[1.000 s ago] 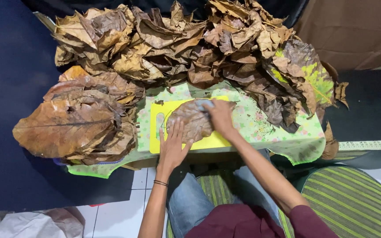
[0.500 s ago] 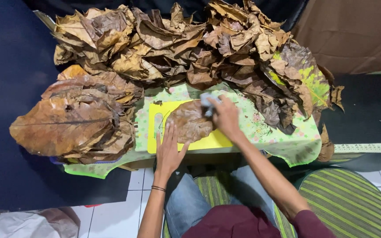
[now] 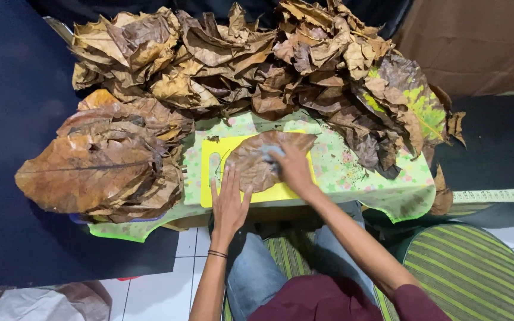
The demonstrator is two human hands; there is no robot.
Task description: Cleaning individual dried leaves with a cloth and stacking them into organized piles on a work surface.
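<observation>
Left hand [image 3: 228, 202]: lies flat, fingers spread and extended, palm down on the near edge of the yellow cutting board [image 3: 212, 178], fingertips touching the lower rim of the dry brown leaf [image 3: 251, 163]; it grips nothing.
Right hand [image 3: 292, 169]: closed around a pale blue cloth [image 3: 269, 153] and pressed onto the leaf's middle.
Leaf: one broad, crinkled leaf spread across the board, its tip pointing up and to the right.
Change: half a second ago the right hand and cloth were at the leaf's upper right edge; now they sit lower, toward the centre. The left hand has slid from the leaf's surface to its near edge.
Meaning: judging by this, the wiping stroke is travelling across the leaf while the other hand steadies it, so cleaning of this leaf looks part way through.
Board: rests on a small table with a green patterned cover [image 3: 388, 190].
Left stack [image 3: 102, 160]: flattened leaves piled just beside the board.
Back heap [image 3: 257, 59]: loose curled leaves, behind the board and down its right side.
</observation>
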